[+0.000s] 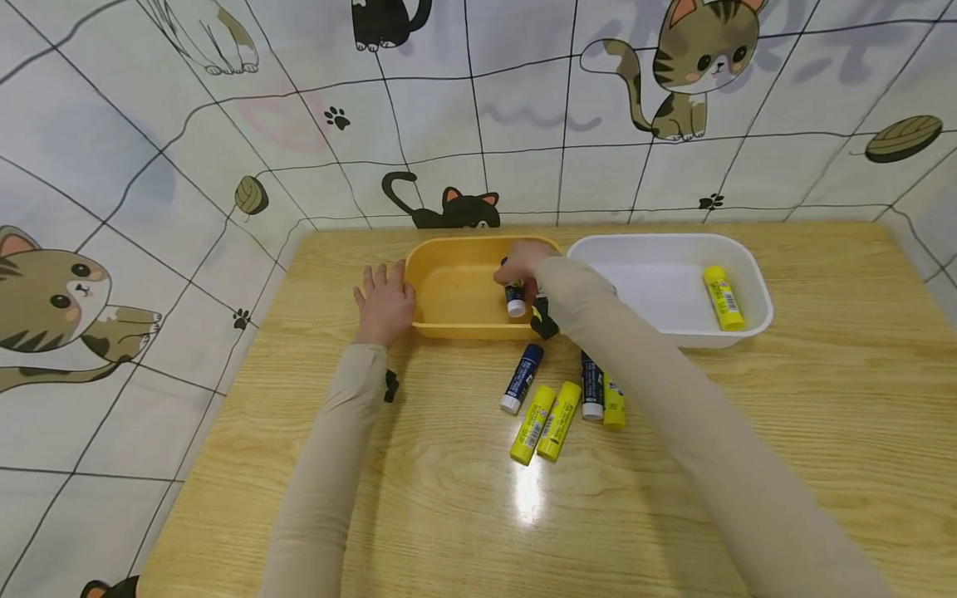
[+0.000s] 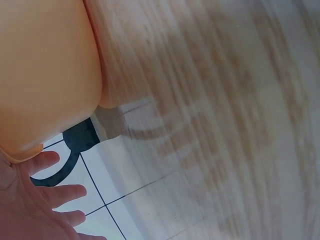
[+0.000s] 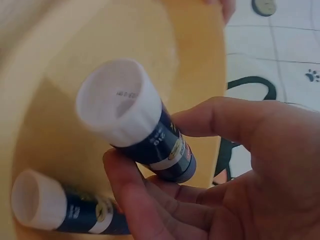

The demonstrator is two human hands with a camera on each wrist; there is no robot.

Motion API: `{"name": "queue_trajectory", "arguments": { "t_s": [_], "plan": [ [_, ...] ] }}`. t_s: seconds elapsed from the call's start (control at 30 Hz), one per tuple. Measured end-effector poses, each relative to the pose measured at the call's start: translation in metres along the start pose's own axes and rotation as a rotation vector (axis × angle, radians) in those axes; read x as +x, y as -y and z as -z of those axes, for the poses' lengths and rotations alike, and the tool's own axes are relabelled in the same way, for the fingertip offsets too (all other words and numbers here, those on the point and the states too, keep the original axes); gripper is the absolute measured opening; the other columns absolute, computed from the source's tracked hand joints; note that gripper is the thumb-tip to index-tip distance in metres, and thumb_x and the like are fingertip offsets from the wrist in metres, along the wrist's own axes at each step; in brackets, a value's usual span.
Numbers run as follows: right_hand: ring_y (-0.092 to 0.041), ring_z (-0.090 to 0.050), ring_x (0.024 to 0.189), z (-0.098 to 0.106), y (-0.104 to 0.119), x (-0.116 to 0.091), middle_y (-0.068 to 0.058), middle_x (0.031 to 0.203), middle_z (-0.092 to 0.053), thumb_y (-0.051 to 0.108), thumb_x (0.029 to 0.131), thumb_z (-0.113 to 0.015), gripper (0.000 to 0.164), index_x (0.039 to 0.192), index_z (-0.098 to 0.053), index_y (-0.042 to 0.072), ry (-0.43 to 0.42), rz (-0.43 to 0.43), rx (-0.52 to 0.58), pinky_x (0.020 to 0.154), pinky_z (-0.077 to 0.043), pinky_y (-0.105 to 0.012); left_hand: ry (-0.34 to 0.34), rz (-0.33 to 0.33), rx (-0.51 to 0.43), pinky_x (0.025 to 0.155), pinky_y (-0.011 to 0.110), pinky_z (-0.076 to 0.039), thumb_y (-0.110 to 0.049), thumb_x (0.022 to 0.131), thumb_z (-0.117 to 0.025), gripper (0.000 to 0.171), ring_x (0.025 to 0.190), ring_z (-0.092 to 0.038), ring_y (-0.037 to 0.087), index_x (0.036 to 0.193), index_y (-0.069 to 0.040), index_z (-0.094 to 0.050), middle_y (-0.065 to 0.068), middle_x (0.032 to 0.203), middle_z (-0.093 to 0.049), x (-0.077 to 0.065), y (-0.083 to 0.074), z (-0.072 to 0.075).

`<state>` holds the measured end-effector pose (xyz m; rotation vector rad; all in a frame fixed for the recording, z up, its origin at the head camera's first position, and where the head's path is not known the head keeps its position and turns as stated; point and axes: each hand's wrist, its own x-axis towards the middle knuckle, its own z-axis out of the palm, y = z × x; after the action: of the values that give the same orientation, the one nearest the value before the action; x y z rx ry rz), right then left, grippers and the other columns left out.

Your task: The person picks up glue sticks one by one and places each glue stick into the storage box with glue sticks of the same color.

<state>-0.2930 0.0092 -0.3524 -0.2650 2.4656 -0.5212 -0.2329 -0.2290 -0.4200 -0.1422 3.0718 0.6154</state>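
My right hand [image 1: 527, 262] is inside the orange basin [image 1: 449, 330], over its right part. Its thumb and fingers pinch a dark blue glue stick [image 3: 167, 145] whose hollow white base faces the wrist camera. Another dark blue glue stick [image 3: 82, 210] lies in the basin below that hand, partly hidden by a finger. At the basin's left end is my left hand [image 1: 385, 303], fingers spread and the thumb side against the outer wall. In the left wrist view, the left hand's straight fingers [image 2: 65, 195] show beside the basin's rounded wall [image 2: 45, 65].
A white basin [image 1: 635, 286] beside the orange one holds a yellow glue stick [image 1: 723, 297]. In front lie a blue glue stick [image 1: 522, 378], two yellow ones [image 1: 533, 423] side by side, and another blue [image 1: 592, 386] and yellow [image 1: 614, 405] pair partly under the right sleeve. A cat-patterned wall stands behind.
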Motion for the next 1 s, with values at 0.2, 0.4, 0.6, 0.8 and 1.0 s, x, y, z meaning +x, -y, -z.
{"name": "queue_trajectory", "arguments": {
  "t_s": [0.2,0.4,0.6,0.8,1.0],
  "plan": [
    [-0.011,-0.056,0.048,-0.001,-0.008,0.015,-0.005,0.059,-0.063,0.017,0.088,-0.057,0.020,0.086,-0.067,-0.001,0.056,0.005,-0.073,0.049,-0.039,-0.022,0.002,-0.004,0.013,0.107,0.067,-0.003,-0.023,0.102,-0.033,0.050,0.143,-0.001,0.043,0.150,-0.011,-0.031,0.024,0.153,-0.022,0.000,-0.001,0.001],
    [-0.009,-0.048,0.055,0.001,-0.005,0.018,0.001,0.064,-0.054,0.020,0.089,-0.061,0.017,0.083,-0.065,0.005,0.085,-0.029,-0.157,0.052,-0.037,-0.019,0.009,-0.005,0.010,0.107,0.067,-0.003,-0.022,0.102,-0.033,0.050,0.143,-0.002,0.043,0.150,-0.010,-0.031,0.024,0.154,-0.021,0.000,-0.002,0.003],
    [-0.015,-0.047,0.075,0.002,0.000,0.023,-0.002,0.083,-0.051,0.024,0.090,-0.061,0.016,0.086,-0.063,0.008,0.124,-0.060,-0.266,0.064,-0.040,-0.025,0.032,0.004,0.009,0.107,0.066,-0.002,-0.023,0.102,-0.031,0.051,0.143,0.000,0.042,0.151,-0.011,-0.028,0.023,0.154,-0.020,0.000,-0.003,0.004],
    [-0.018,-0.050,0.083,0.002,-0.003,0.031,-0.006,0.097,-0.056,0.027,0.085,-0.065,0.025,0.097,-0.068,0.006,0.121,-0.076,-0.301,0.070,-0.045,-0.027,0.028,0.001,0.010,0.107,0.066,-0.002,-0.023,0.102,-0.031,0.051,0.143,0.000,0.042,0.151,-0.011,-0.029,0.023,0.154,-0.020,0.000,-0.004,0.003],
    [-0.021,-0.059,0.091,0.003,-0.011,-0.003,-0.010,0.100,-0.065,0.022,0.089,-0.063,0.024,0.102,-0.070,0.003,0.147,-0.174,0.214,0.086,-0.048,-0.035,0.004,0.002,0.008,0.107,0.066,-0.003,-0.023,0.101,-0.032,0.050,0.143,-0.001,0.042,0.150,-0.011,-0.031,0.024,0.153,-0.023,0.000,-0.003,0.001]
  ]
}}
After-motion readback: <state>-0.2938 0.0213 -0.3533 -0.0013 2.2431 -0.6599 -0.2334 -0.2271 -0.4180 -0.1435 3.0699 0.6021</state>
